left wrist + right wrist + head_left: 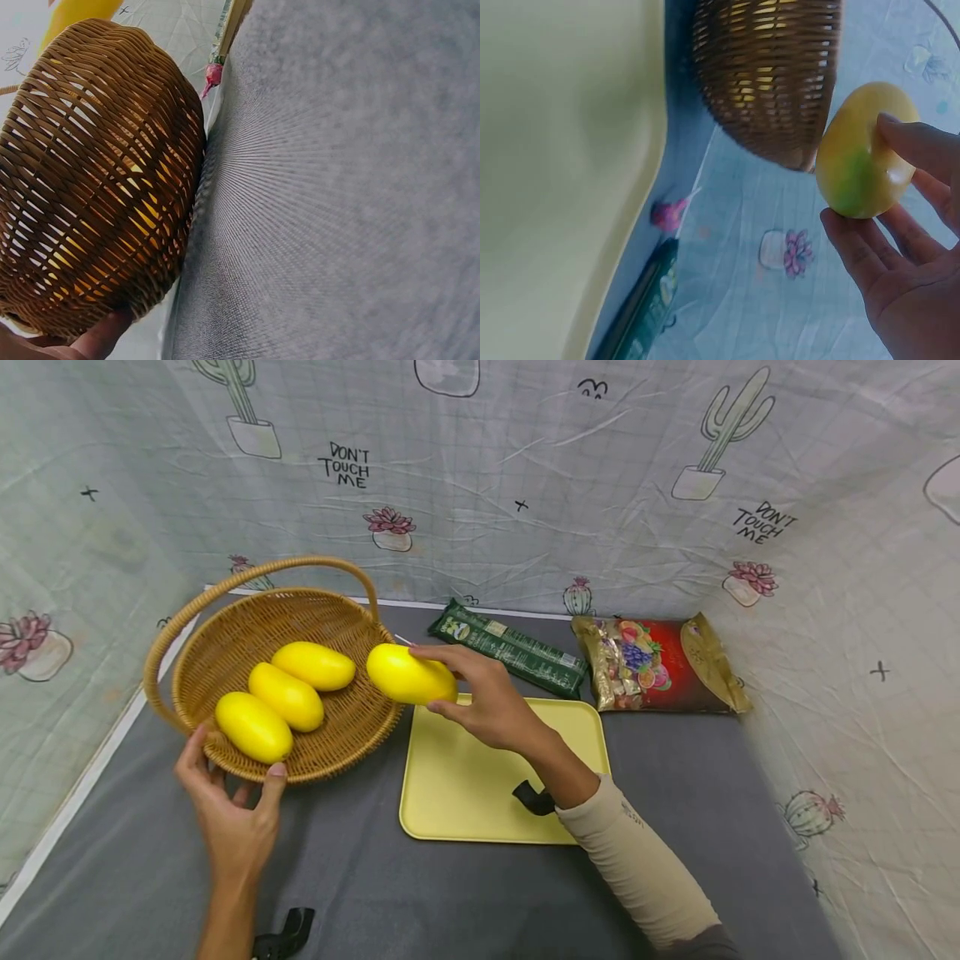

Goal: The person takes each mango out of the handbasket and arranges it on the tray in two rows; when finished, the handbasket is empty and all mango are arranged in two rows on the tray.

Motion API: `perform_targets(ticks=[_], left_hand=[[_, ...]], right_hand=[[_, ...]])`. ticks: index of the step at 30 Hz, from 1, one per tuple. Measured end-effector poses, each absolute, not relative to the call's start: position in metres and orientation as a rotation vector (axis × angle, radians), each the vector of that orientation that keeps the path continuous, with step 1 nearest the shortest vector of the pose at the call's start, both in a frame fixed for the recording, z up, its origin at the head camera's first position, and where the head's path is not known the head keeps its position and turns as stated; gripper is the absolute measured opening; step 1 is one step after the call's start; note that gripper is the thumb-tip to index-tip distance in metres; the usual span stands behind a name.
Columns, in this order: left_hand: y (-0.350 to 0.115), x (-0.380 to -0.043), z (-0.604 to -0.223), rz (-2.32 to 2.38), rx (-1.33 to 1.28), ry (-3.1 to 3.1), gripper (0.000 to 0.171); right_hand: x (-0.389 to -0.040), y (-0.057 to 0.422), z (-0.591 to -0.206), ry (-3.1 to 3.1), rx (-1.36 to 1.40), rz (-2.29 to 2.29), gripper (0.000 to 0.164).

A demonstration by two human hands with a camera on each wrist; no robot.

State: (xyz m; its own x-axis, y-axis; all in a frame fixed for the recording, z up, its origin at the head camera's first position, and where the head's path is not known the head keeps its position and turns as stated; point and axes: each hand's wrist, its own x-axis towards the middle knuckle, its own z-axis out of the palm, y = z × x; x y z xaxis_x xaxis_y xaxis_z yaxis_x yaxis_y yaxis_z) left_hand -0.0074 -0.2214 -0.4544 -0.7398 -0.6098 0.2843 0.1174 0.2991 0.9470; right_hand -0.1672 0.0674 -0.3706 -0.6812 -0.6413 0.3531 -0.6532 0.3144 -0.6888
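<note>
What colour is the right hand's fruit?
The fruit is yellow with a green patch, clearest in the right wrist view.

Mangoes (287,697) in basket (352,720) — tray (465,789) right

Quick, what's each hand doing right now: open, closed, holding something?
Left hand: closed on the near rim of the basket.
Right hand: holding a yellow fruit between thumb and fingers.
</note>
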Motion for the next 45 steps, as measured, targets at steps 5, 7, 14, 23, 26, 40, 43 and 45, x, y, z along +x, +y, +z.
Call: perform_targets(ticks=[5, 7, 14, 23, 26, 40, 43, 45], left_hand=[[-0.222, -0.008, -0.454, -1.487, 0.437, -1.948, 0.094], [-0.222, -0.008, -0.454, -1.483, 0.434, -1.949, 0.094], [-0.223, -0.009, -0.455, -1.48, 0.432, -1.95, 0.094], [-0.224, -0.009, -0.456, -1.486, 0.418, -1.942, 0.094], [-0.223, -0.009, -0.456, -1.482, 0.417, -1.941, 0.094], [-0.223, -0.008, -0.455, -1.503, 0.425, -1.939, 0.095], [-0.224, -0.008, -0.456, -1.499, 0.414, -1.941, 0.095], [-0.224, -0.008, -0.456, -1.497, 0.41, -1.941, 0.095]], right_hand=[[-0.17, 0.085, -0.375, -2.577, 1.196, 1.378, 0.075], [-0.172, 0.091, -0.377, -2.593, 1.187, 1.378, 0.074], [-0.178, 0.111, -0.389, -2.674, 1.137, 1.343, 0.074], [-0.188, 0.121, -0.407, -2.805, 1.114, 1.302, 0.068], [-0.19, 0.12, -0.413, -2.855, 1.141, 1.284, 0.067], [-0.194, 0.107, -0.431, -2.866, 1.302, 1.027, 0.065], [-0.194, 0.105, -0.43, -2.876, 1.307, 0.985, 0.066], [-0.194, 0.105, -0.429, -2.884, 1.306, 0.977, 0.066]])
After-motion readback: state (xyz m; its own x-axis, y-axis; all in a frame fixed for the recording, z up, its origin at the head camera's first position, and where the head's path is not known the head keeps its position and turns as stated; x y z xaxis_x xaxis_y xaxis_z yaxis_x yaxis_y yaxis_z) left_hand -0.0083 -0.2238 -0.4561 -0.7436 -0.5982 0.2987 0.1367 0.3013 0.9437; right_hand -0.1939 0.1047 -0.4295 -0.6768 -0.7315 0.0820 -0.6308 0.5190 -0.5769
